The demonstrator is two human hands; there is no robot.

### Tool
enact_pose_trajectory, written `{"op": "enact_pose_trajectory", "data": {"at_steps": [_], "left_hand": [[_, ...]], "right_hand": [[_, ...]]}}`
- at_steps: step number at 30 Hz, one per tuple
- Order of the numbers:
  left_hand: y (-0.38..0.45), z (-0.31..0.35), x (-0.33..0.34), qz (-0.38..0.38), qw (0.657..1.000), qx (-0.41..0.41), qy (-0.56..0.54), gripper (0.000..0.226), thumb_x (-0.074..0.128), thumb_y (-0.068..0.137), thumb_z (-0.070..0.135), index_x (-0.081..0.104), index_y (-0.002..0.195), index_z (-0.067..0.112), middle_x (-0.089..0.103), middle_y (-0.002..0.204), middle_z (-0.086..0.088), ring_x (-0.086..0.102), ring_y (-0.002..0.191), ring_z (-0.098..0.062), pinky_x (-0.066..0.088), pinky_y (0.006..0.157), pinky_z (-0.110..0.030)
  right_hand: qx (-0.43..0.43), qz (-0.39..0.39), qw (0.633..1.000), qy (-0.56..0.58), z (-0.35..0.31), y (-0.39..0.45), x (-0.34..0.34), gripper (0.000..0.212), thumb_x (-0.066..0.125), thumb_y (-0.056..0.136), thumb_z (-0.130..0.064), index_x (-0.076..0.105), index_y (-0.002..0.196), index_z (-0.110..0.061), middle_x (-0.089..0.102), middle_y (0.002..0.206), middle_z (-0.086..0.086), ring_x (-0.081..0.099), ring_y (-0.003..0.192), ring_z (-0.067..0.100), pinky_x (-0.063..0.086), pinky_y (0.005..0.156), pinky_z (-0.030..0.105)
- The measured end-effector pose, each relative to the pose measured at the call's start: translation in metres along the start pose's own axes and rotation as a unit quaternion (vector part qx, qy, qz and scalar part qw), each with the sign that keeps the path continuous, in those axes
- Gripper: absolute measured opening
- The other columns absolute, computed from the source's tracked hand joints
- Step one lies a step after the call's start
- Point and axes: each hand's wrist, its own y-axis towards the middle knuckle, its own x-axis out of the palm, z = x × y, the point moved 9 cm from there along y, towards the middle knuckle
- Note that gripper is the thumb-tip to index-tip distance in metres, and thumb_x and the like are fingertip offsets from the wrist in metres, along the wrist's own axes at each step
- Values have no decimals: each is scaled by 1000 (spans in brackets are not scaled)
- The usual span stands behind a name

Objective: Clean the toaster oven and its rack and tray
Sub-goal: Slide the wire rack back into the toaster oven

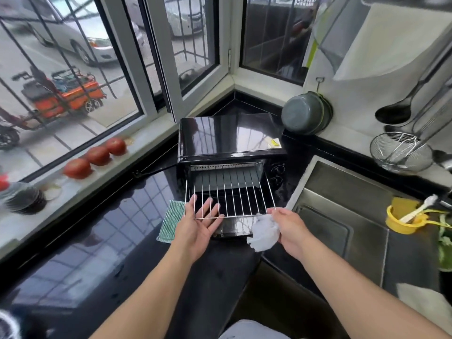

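Note:
A black toaster oven (230, 137) stands in the counter's corner with its door (232, 227) folded down. The wire rack (234, 194) sticks halfway out of the oven, level above the door. My left hand (198, 221) lies palm up under the rack's front left corner, fingers straight and showing through the wires. My right hand (287, 228) pinches the rack's front right corner and also holds a crumpled white paper towel (264, 232) against its palm. No tray is visible.
A green striped cloth (171, 220) lies on the black counter (97, 241) left of the door. A steel sink (342, 216) is to the right, with a yellow cup and brush (403, 220). Three tomatoes (97, 155) sit on the windowsill. Pots (305, 113) and utensils hang on the wall.

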Motion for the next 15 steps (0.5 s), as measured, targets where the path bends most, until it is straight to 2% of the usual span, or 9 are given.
{"op": "enact_pose_trajectory", "data": {"at_steps": [5, 9, 12, 15], "left_hand": [[15, 6, -2, -2, 1000, 2, 16, 42, 40, 111, 44, 46, 151, 33, 70, 132, -7, 72, 114, -31, 61, 86, -49], [20, 0, -9, -8, 1000, -6, 5, 42, 39, 110, 44, 47, 149, 31, 66, 137, -7, 71, 116, -33, 62, 86, -50], [16, -7, -13, -8, 1000, -16, -6, 40, 38, 111, 42, 49, 147, 30, 68, 136, -8, 71, 116, -33, 59, 91, -51], [15, -11, -12, -5, 1000, -19, -21, 38, 39, 111, 41, 52, 145, 30, 71, 131, -7, 71, 115, -32, 60, 88, -49]], "right_hand": [[35, 20, 999, -3, 6, 12, 9, 21, 45, 104, -13, 64, 109, -5, 66, 105, 14, 65, 84, 23, 53, 70, 35], [33, 57, 998, -1, 15, 15, 6, 22, 45, 103, -12, 67, 99, -10, 66, 109, 15, 64, 88, 25, 52, 70, 35], [5, 92, 995, -23, 13, 14, -1, 25, 45, 101, -14, 69, 95, -15, 66, 110, 13, 63, 97, 27, 52, 80, 39], [-23, 114, 993, -36, 5, 10, -5, 26, 45, 101, -15, 70, 94, -17, 65, 105, 6, 61, 103, 26, 51, 92, 41]]}}
